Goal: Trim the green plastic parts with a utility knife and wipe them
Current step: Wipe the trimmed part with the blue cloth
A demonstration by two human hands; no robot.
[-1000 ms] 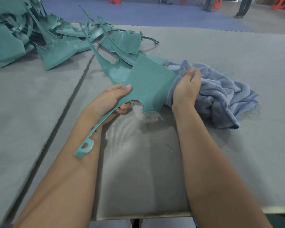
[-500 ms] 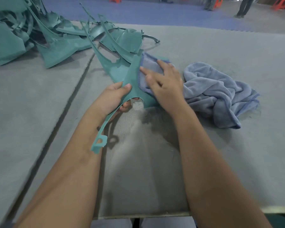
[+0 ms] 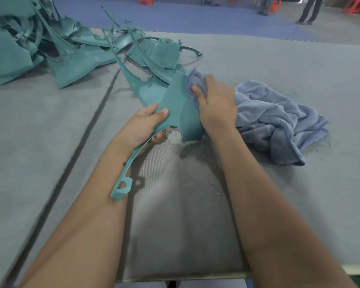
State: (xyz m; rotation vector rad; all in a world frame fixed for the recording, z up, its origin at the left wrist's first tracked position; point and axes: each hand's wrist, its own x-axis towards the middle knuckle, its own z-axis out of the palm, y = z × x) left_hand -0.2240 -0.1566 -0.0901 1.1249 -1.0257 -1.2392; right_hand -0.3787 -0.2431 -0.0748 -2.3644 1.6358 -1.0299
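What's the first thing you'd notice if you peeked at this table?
In the middle, a left hand grips a flat teal-green plastic part with a long thin tail, while the right hand presses a corner of the crumpled blue-grey cloth against its far edge. At the far left of the grey felt table sprawls a big jumbled pile of more teal-green plastic parts.

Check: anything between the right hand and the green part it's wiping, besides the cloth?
Nothing else visible. The right hand presses the blue cloth straight onto the green plastic part, which the left hand grips at its lower edge.
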